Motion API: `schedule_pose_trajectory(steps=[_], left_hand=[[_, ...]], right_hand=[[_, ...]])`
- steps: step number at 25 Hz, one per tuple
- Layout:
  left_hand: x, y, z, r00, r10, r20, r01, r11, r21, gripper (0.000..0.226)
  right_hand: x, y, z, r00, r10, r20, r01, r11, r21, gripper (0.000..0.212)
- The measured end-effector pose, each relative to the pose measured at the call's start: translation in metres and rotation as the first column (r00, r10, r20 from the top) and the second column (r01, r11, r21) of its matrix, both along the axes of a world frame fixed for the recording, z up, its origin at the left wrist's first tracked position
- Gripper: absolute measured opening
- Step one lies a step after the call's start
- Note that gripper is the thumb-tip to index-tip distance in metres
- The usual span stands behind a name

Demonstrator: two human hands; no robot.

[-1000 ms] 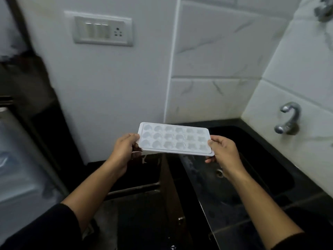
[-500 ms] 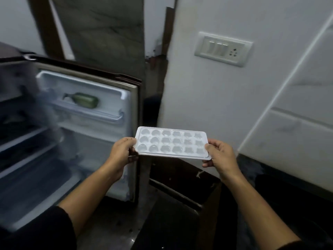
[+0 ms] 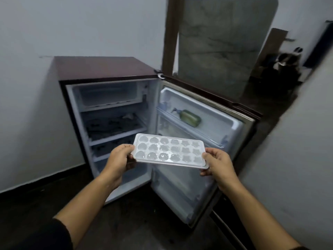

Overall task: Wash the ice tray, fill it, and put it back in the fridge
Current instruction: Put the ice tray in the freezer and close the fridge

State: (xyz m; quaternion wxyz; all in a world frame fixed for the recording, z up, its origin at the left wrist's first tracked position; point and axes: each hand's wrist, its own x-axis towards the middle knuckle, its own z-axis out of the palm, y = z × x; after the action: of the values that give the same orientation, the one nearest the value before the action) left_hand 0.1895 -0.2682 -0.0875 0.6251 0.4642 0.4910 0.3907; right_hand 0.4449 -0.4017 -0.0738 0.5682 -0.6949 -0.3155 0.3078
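Right in front of the open fridge (image 3: pixel 108 112), the ice tray (image 3: pixel 169 150) sits level between left hand (image 3: pixel 118 159) and right hand (image 3: pixel 219 164), each grip pinching one end. Any tilt while sliding it in will probably slosh water out.

The fridge door (image 3: pixel 225 121) is swung fully right, so the front is open. The top compartment (image 3: pixel 108 95) seems free; something dark, blurred, lies on the middle shelf (image 3: pixel 117 137).
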Motion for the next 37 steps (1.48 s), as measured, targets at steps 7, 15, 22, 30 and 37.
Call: schedule_pose_trajectory(steps=[7, 15, 22, 30, 37], left_hand=[[-0.066, 0.129, -0.008, 0.985, 0.173, -0.022, -0.173, 0.985, -0.001, 0.021], [-0.060, 0.270, -0.041, 0.925, 0.380, 0.006, -0.380, 0.925, -0.004, 0.019], [-0.030, 0.366, -0.080, 0.836, 0.546, 0.053, -0.549, 0.833, 0.067, 0.017], [-0.028, 0.432, -0.093, 0.829, 0.552, 0.090, -0.558, 0.827, 0.072, 0.022], [-0.035, 0.449, -0.099, 0.825, 0.563, 0.048, -0.563, 0.812, 0.153, 0.031]], right_hand=[[-0.046, 0.174, -0.007, 0.990, 0.137, 0.037, -0.136, 0.990, -0.028, 0.021], [-0.040, 0.364, -0.038, 0.965, 0.214, 0.153, -0.207, 0.976, -0.065, 0.022], [-0.024, 0.504, -0.080, 0.941, 0.233, 0.245, -0.239, 0.971, -0.007, 0.023], [-0.029, 0.597, -0.107, 0.949, 0.270, 0.164, -0.278, 0.960, 0.028, 0.026], [-0.033, 0.629, -0.105, 0.945, 0.306, 0.112, -0.306, 0.952, -0.018, 0.016]])
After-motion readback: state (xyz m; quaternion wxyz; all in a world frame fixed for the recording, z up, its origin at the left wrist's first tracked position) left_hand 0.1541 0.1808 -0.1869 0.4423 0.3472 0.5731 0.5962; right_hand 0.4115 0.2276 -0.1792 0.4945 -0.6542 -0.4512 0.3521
